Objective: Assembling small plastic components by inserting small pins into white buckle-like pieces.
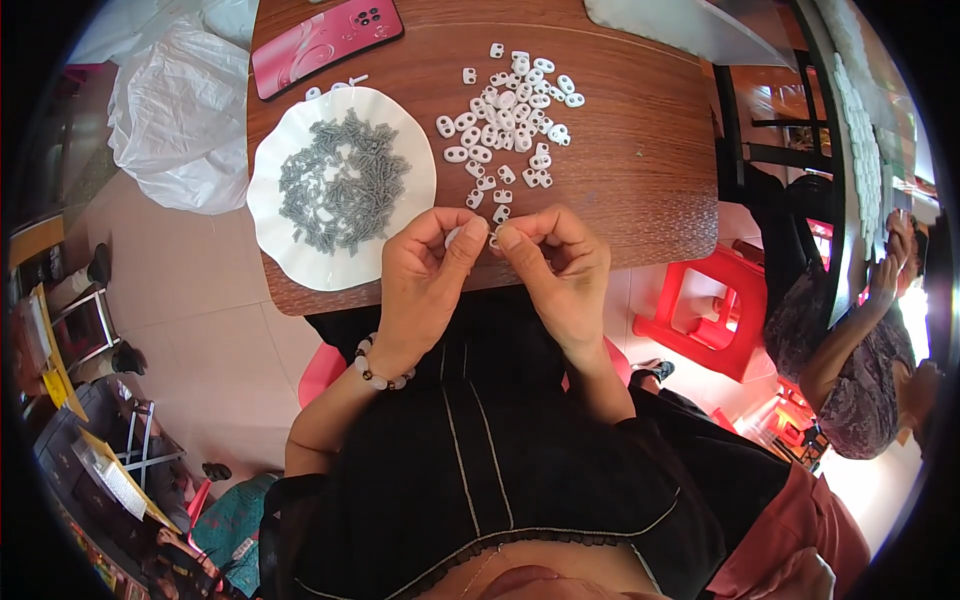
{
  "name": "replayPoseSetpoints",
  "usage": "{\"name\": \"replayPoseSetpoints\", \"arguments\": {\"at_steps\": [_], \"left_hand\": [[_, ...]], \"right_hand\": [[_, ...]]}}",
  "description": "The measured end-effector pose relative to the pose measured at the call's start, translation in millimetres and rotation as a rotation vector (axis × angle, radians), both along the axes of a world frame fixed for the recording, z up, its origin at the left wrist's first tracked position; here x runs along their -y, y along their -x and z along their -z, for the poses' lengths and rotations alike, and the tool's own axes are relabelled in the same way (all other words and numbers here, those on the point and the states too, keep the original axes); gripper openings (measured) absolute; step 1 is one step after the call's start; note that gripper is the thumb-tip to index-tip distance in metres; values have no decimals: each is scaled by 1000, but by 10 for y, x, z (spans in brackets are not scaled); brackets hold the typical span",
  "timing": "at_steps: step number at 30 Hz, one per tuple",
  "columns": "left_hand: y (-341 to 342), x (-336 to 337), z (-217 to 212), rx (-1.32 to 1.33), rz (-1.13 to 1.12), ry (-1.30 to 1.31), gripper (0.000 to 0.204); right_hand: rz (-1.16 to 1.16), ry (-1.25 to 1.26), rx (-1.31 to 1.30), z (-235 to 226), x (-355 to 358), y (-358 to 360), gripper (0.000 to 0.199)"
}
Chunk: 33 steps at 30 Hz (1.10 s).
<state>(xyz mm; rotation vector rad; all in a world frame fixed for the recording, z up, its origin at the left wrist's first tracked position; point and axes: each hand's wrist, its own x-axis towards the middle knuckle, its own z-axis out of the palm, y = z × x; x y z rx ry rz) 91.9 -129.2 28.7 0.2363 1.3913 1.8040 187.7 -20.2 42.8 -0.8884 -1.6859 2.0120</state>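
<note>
Both hands meet at the table's near edge, fingertips almost touching. My left hand (428,280), with a beaded bracelet at the wrist, pinches thumb against fingers. Opposite it, my right hand (562,272) is closed in a similar pinch. Between the fingertips shows a small white plastic piece (495,240), mostly covered by them. Just beyond lies a loose pile of white oval two-holed plastic pieces (508,115), with a few trailing toward my hands. Left of my left hand, a white scalloped plate (268,215) holds many small grey ribbed plugs (345,185).
The brown wooden table (630,150) carries a pink phone (325,45) at its far left. A white plastic bag (180,115) hangs beside the left edge. Red stools (690,320) stand on the right. Another person (850,350) sits at far right, arms raised.
</note>
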Motion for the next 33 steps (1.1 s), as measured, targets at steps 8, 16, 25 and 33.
{"name": "replayPoseSetpoints", "arguments": {"at_steps": [8,16,25,33], "left_hand": [[1,7,24,-29,7,14,17],[8,5,14,-80,22,19,17],[26,11,5,-36,41,-22,19],[23,8,-8,-35,39,9,18]], "right_hand": [[18,-65,6,12,24,8,2],[1,-136,-8,46,18,-6,4],[-14,-69,-53,64,40,-14,4],[23,-56,-45,76,55,-21,5]]}}
